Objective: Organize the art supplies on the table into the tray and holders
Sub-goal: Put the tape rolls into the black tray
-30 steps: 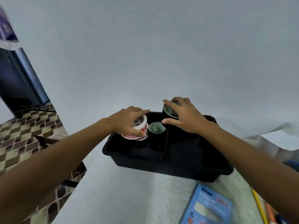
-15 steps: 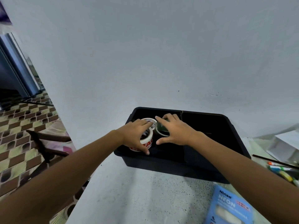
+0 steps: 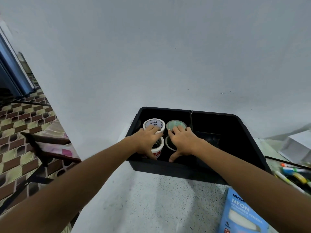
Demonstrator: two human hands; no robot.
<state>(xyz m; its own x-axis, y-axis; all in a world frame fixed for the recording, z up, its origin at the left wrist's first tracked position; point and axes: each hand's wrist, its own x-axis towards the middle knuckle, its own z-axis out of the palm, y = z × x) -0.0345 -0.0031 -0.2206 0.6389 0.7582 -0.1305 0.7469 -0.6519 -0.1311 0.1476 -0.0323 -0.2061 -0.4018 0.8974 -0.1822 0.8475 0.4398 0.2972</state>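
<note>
A black tray (image 3: 242, 125) stands against the wall, and a divider splits it in two. Its left compartment holds several tape rolls. A white Ninso roll (image 3: 154, 123) and a green-topped roll (image 3: 175, 124) stand at the back. My left hand (image 3: 146, 142) grips a white and red roll (image 3: 159, 149) at the front, thumb on its near side. My right hand (image 3: 184, 142) covers a dark roll with a white rim (image 3: 168, 145); its thumb is at the front and its fingertips touch the green-topped roll.
A blue box of neon coloured pencils (image 3: 242, 214) lies at the near right. Markers (image 3: 293, 173), a thin black stick (image 3: 286, 162) and a white box (image 3: 299, 147) are right of the tray. The table's left edge drops off to a chair (image 3: 43, 148).
Both hands have pulled back toward the tray's near wall. The white Ninso roll and the green-topped roll now show uncovered behind my fingers.
</note>
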